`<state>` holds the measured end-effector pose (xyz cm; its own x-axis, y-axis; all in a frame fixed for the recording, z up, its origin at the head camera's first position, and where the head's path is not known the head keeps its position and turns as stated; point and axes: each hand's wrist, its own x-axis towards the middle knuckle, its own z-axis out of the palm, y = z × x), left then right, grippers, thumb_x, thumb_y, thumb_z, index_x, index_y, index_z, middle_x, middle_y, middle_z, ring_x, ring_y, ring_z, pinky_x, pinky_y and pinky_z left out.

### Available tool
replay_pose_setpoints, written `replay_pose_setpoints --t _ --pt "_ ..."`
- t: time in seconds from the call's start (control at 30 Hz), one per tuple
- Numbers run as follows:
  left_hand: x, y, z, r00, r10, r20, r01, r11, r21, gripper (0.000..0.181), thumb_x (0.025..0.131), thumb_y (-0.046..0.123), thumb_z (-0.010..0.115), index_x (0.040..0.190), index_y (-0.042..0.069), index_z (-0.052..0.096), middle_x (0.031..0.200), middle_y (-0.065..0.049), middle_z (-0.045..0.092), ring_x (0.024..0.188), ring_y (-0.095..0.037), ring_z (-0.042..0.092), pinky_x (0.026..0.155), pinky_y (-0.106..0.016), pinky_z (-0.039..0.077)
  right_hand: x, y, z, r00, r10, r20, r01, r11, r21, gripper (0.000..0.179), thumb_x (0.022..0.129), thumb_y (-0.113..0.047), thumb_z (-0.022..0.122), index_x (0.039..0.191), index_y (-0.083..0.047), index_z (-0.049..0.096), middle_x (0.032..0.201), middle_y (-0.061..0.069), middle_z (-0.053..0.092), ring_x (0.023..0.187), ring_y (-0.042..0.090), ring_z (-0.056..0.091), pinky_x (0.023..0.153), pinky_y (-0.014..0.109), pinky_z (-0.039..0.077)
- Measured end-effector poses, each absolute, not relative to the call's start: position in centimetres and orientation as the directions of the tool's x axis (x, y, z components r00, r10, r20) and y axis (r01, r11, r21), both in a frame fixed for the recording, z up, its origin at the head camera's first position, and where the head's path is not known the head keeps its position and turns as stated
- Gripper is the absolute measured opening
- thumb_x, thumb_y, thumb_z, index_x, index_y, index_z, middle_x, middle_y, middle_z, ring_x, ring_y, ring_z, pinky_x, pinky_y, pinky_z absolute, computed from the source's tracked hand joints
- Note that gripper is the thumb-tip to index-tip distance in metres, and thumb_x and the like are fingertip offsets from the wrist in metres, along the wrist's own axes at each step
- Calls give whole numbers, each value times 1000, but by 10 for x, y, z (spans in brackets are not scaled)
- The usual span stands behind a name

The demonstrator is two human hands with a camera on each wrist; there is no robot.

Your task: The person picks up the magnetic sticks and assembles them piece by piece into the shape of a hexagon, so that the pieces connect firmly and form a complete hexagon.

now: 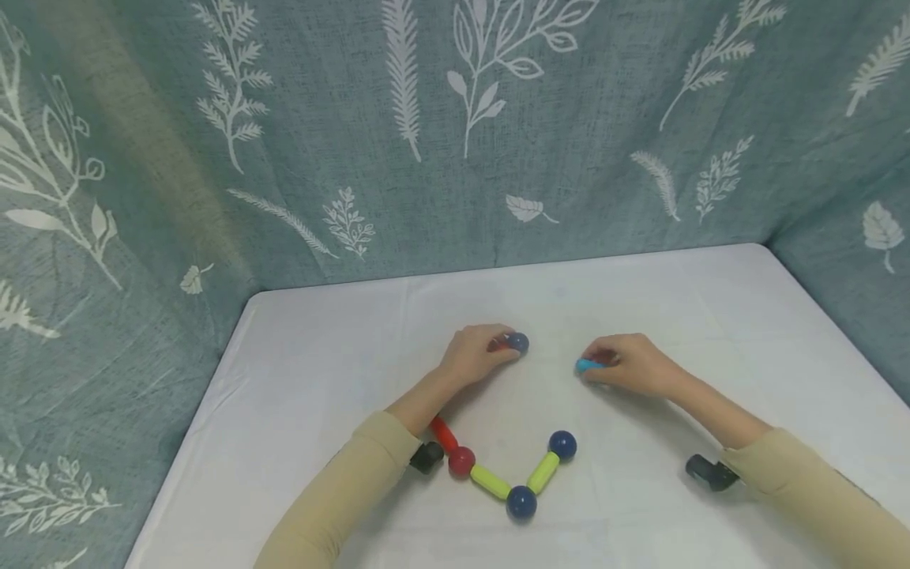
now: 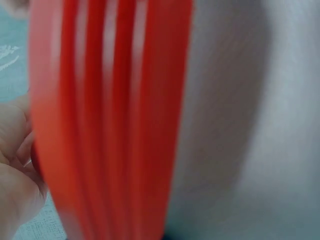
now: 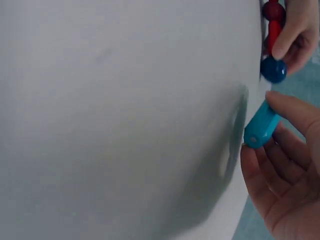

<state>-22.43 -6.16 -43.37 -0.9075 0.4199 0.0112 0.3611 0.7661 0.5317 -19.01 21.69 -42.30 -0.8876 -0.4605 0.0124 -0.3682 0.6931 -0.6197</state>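
My left hand [image 1: 478,352] pinches a red toy rod [image 3: 274,34] with a blue ball [image 1: 518,342] at its tip. The right wrist view also shows a dark red ball [image 3: 273,11] at that rod's other end. Close to the left wrist camera, a ribbed red rod [image 2: 115,120] fills much of the view. To the right, my right hand [image 1: 633,363] pinches a light blue rod [image 3: 262,125] between thumb and fingers, one end facing the left hand's blue ball across a gap.
From under the left forearm runs a chain on the white table [image 1: 640,506]: a red rod [image 1: 444,435], a red ball [image 1: 461,461], then yellow-green rods [image 1: 490,481] joined by a blue ball [image 1: 522,503], ending at another blue ball [image 1: 562,446]. A patterned curtain [image 1: 426,197] stands behind.
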Motion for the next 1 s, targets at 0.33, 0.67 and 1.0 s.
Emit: replay_pose_setpoints --t 0.33,0.67,1.0 --pt "-226 -59 -436 -902 431 22 374 756 537 38 92 32 68 125 14 65 113 -2 70 103 -19 64 88 -33 50 -216 163 -430 -919 -393 -36 -268 689 -674 28 90 -27 71 108 -6 70 102 8 71 100 30 65 85 43 52" --pt "-222 -61 -432 -902 432 -10 358 761 541 42 94 32 66 131 12 61 121 -5 66 112 -21 60 95 -36 47 -222 150 -429 -911 -410 -43 -281 694 -663 28 89 -27 72 107 -6 71 100 8 71 96 27 66 82 41 53" --pt "-152 -34 -402 -815 578 -48 518 763 387 45 90 47 66 116 10 64 103 0 64 91 -12 59 74 -24 50 -229 138 -428 -824 -559 97 -490 616 -617 44 87 -19 73 125 -1 59 106 11 65 88 20 61 77 35 51"
